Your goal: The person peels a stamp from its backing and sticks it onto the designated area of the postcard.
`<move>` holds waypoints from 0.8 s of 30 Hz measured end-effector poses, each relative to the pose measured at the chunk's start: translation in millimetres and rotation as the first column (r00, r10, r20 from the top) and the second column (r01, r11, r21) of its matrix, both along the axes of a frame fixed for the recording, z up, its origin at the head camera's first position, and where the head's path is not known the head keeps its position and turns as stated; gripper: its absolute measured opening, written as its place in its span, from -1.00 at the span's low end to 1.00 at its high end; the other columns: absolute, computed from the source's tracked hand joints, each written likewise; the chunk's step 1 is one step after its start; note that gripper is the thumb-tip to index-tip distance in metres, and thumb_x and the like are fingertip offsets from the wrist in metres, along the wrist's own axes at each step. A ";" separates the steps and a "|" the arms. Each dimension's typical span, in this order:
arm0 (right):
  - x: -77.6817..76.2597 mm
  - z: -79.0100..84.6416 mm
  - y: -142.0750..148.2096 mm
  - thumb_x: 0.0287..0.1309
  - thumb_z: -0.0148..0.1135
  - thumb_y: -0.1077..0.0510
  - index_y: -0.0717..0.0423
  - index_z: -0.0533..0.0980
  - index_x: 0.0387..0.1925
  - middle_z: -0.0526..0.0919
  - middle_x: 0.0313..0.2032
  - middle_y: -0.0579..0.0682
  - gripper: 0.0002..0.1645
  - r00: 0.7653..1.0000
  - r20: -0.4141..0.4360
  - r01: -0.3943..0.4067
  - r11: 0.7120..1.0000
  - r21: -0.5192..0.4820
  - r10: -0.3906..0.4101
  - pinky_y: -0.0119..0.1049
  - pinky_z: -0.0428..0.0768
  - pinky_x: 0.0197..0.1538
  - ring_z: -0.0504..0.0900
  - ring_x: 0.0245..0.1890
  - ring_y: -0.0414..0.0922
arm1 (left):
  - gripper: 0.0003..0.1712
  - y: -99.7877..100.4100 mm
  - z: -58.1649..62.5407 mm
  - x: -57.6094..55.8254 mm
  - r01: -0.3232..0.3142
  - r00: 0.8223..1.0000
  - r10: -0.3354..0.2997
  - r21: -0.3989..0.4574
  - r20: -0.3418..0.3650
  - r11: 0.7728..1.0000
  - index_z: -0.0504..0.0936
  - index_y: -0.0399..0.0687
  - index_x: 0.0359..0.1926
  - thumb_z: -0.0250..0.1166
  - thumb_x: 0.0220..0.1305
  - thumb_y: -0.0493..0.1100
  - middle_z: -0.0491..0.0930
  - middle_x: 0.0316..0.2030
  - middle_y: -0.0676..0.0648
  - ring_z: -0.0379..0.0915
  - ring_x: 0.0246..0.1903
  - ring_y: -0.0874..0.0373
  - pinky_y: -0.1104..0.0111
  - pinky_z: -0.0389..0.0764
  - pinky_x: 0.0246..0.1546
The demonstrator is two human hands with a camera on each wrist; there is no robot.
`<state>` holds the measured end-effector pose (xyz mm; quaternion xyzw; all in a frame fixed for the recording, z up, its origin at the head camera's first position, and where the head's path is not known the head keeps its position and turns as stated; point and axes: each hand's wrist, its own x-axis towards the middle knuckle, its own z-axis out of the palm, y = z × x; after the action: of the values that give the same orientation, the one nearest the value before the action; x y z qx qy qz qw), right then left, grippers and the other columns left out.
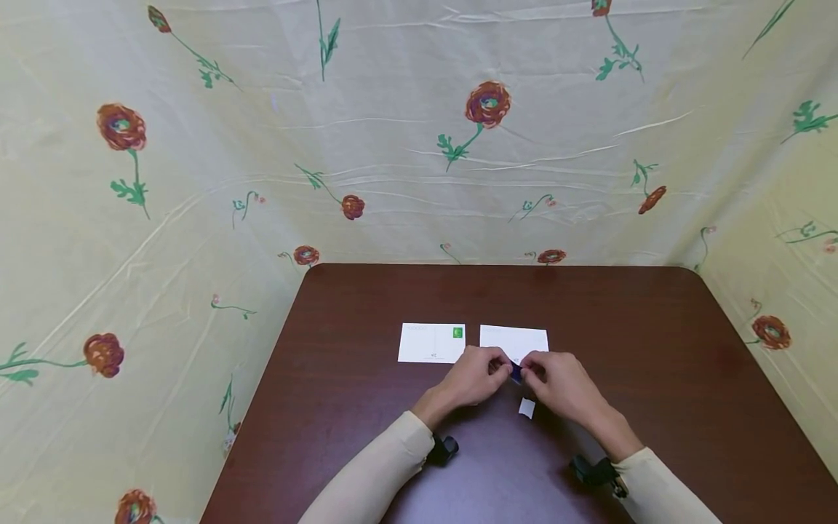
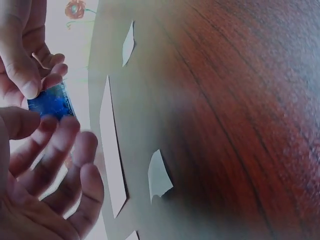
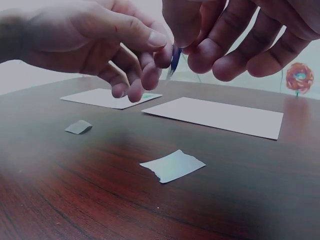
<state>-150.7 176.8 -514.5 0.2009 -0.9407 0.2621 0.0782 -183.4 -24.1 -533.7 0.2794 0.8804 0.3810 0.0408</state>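
Note:
Both hands meet over the near edge of the right-hand white card (image 1: 517, 339), holding a small blue postage stamp (image 1: 516, 373) between them. My left hand (image 1: 476, 375) pinches one side of the stamp with thumb and fingertip; its other fingers are loosely bent in the left wrist view. At the opposite side, my right hand (image 1: 564, 383) pinches the stamp (image 2: 52, 103) between thumb and forefinger. In the right wrist view the stamp (image 3: 175, 59) shows nearly edge-on, raised above the table. Fingers cover part of it.
To the left lies another white card (image 1: 419, 343) with a green stamp (image 1: 457, 332) in its upper right corner. A torn white paper scrap (image 1: 527, 407) lies below the hands; a second scrap (image 3: 78, 127) is to its left. Flowered cloth (image 1: 393, 145) surrounds the dark wooden table (image 1: 366, 298).

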 end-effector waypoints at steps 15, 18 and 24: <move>-7.9 7.6 10.7 0.22 0.36 0.11 -0.05 0.63 -0.37 0.57 -0.54 -0.26 -0.94 0.999 0.008 0.035 0.999 -0.035 -0.035 -0.41 0.44 -0.44 0.41 -0.56 -0.29 | -0.87 4.2 7.2 -8.7 -0.026 0.999 0.024 0.072 0.021 0.997 0.75 -0.03 -0.30 0.32 0.34 -0.12 0.65 -0.51 0.17 0.45 -0.53 0.48 0.60 0.52 -0.44; -11.2 11.6 14.2 0.24 0.35 0.09 -0.04 0.63 -0.35 0.57 -0.53 -0.24 -0.93 0.999 0.009 0.038 0.998 -0.041 -0.037 -0.41 0.47 -0.44 0.43 -0.56 -0.28 | -0.87 7.1 12.5 -11.6 -0.028 0.999 0.027 0.081 0.019 0.996 0.75 -0.02 -0.30 0.31 0.35 -0.12 0.64 -0.50 0.17 0.45 -0.53 0.48 0.60 0.52 -0.44; -18.0 21.2 20.6 0.25 0.34 0.09 0.01 0.62 -0.32 0.58 -0.53 -0.20 -0.91 0.999 0.013 0.048 0.997 -0.062 -0.047 -0.40 0.52 -0.45 0.46 -0.56 -0.24 | -0.86 14.5 23.4 -19.4 -0.047 0.999 0.045 0.098 0.027 0.994 0.74 0.00 -0.28 0.30 0.38 -0.10 0.64 -0.49 0.19 0.47 -0.51 0.44 0.59 0.52 -0.44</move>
<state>-168.8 197.4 -493.3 0.1744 -0.9370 0.2904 0.0851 -202.8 -9.6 -510.3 0.2559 0.8661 0.4283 0.0292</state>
